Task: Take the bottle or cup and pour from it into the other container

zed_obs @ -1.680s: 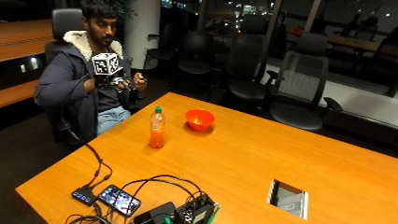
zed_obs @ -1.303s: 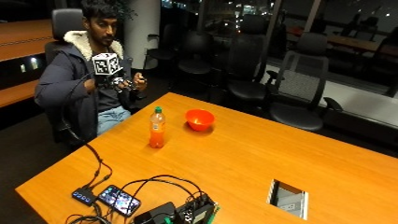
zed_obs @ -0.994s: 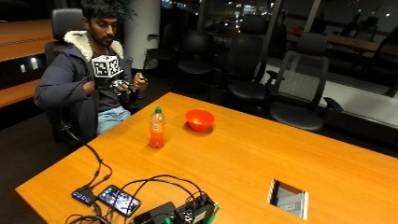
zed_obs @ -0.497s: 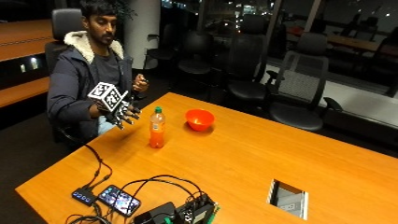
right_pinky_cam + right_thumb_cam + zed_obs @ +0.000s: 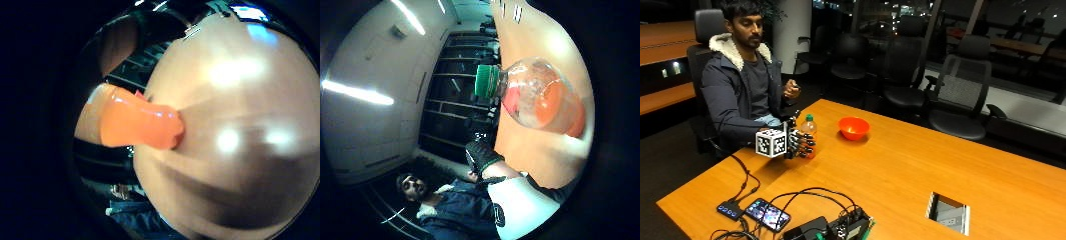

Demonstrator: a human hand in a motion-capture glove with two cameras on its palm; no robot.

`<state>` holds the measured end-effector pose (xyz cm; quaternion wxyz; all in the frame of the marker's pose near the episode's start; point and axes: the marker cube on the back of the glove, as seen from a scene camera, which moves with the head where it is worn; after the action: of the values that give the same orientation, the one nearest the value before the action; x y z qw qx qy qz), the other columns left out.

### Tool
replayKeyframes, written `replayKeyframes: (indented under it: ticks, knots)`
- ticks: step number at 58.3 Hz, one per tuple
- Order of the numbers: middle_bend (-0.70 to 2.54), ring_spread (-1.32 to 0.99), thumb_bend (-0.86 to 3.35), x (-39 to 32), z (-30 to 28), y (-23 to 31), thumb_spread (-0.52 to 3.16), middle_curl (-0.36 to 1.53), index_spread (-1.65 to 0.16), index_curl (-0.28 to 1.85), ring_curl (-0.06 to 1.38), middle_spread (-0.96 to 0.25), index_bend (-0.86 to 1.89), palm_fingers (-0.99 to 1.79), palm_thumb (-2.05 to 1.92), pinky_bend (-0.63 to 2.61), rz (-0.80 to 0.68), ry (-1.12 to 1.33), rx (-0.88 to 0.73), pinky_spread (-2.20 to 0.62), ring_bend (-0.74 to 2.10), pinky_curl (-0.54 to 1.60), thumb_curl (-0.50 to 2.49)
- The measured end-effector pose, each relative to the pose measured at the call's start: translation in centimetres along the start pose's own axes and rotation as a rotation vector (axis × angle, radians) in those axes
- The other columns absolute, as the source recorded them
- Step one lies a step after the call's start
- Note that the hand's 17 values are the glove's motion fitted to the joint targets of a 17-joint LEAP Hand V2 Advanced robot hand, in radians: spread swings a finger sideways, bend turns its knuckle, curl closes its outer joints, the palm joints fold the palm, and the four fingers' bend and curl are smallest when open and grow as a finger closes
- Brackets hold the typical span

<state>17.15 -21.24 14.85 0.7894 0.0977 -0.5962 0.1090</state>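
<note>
The bottle [image 5: 808,131], green-capped and holding orange drink, is standing upright on the desk [image 5: 919,175] near the edge where the person is sitting, with the right hand [image 5: 797,145] sitting against its lower half, fingers [image 5: 805,143] curling round it. The orange bowl [image 5: 853,128] is resting on the desk just beside the bottle, farther along that same edge. Toward the near corner, a phone [image 5: 770,214] and tangled cables [image 5: 810,197] are lying on the wood, and a cable hatch [image 5: 947,213] is sitting in the desk's middle.

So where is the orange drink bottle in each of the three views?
Outside view: orange drink bottle stands on the wooden table, just behind the gloved right hand.
Thumb side palm view: close up, green cap showing.
Little finger side palm view: its orange lower body.
Shared landmark: the wooden table.
</note>
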Motion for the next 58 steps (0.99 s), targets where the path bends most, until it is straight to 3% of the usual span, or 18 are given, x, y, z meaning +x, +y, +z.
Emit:
replayKeyframes:
  ticks: [19,34,58]
  knots:
    - [0.23,0.17,-0.03,1.0,3.3,-2.6,0.76,0.34,-0.23,0.29,0.26,0.03,0.14,0.49,0.48,0.59,-0.066,-0.108,-0.089,0.34,0.28,0.27,0.38]
    - [0.34,-0.09,-0.01,2.1,4.2,-2.9,0.71,0.39,-0.30,0.27,0.34,-0.20,0.11,1.08,0.63,0.49,-0.079,-0.089,-0.046,0.15,0.48,0.27,0.40]
    - [0.36,-0.21,-0.03,1.0,4.3,-3.0,0.66,0.42,-0.31,0.29,0.39,-0.25,0.13,1.18,0.81,0.50,-0.089,-0.134,-0.019,-0.04,0.54,0.31,0.42]
